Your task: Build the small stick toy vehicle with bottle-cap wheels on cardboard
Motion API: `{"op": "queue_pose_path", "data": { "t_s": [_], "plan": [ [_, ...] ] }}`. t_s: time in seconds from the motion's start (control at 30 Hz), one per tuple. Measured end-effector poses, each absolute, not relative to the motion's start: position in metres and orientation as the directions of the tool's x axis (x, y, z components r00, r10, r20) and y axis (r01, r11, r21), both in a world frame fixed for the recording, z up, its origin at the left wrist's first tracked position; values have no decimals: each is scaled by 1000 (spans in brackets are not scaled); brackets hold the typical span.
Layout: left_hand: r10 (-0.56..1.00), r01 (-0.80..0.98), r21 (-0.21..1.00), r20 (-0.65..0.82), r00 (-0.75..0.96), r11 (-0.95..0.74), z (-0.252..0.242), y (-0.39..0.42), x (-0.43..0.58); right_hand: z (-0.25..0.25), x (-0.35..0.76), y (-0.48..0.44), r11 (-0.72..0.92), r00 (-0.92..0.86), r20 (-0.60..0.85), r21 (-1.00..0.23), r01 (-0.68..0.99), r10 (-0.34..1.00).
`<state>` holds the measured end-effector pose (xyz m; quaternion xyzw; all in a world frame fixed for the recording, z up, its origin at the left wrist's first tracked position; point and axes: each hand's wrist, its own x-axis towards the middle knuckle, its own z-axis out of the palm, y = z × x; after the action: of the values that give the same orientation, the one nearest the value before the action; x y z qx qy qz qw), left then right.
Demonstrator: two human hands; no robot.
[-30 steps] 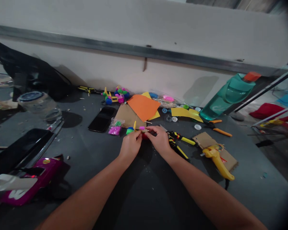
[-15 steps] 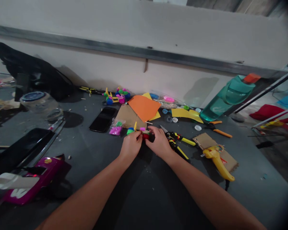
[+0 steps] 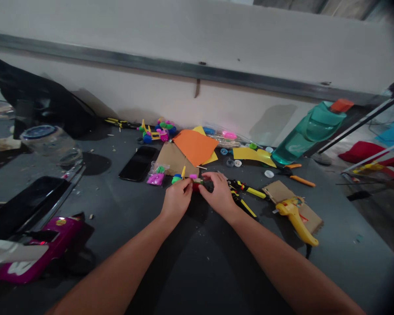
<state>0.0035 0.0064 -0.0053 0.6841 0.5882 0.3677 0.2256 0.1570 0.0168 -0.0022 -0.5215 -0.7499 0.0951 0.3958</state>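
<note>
Near the middle of the dark table, my left hand is closed, thumb and fingertips pinching one end of a small colourful craft model. The model shows a red part, a pink bit on top, a yellow spike and blue and green bits at its left; fingers cover much of it. My right hand curls round its other end, thumb and fingers bent against a dark part. Just beyond the hands lies cardboard with orange paper over it. Yellow-and-black cutters rest right beside my right hand.
A yellow glue gun lies on cardboard at right, below orange-handled pliers. A teal bottle leans at the back wall. Left are a phone, a clear jar and a purple power strip. Small toy models stand behind.
The view has shifted slightly, so everything sits a little further left. Both hands stay at the craft model; the right fingers have tilted a little over it.
</note>
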Motion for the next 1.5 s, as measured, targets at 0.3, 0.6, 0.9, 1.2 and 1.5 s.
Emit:
{"op": "queue_pose_path", "data": {
  "t_s": [0.3, 0.6, 0.9, 1.2, 1.5],
  "plan": [
    [966, 665, 711, 247, 68, -229, -4, 5, 4, -7, 158, 23, 409, -134, 485, -522, 749, 864],
    [958, 707, 658, 270, 97, -257, 0, 3, 6, -10, 157, 26, 424, -141, 500, -515, 745, 854],
    [973, 676, 711, 228, 42, -196, -8, 7, 5, -9, 154, 26, 440, -140, 513, -530, 725, 847],
    [984, 635, 759, 180, 13, -147, -12, 11, 3, -8, 150, 30, 451, -132, 522, -548, 704, 842],
    [980, 631, 759, 199, 12, -162, -11, 12, 4, -5, 148, 31, 442, -126, 513, -559, 702, 849]
  ]
}}
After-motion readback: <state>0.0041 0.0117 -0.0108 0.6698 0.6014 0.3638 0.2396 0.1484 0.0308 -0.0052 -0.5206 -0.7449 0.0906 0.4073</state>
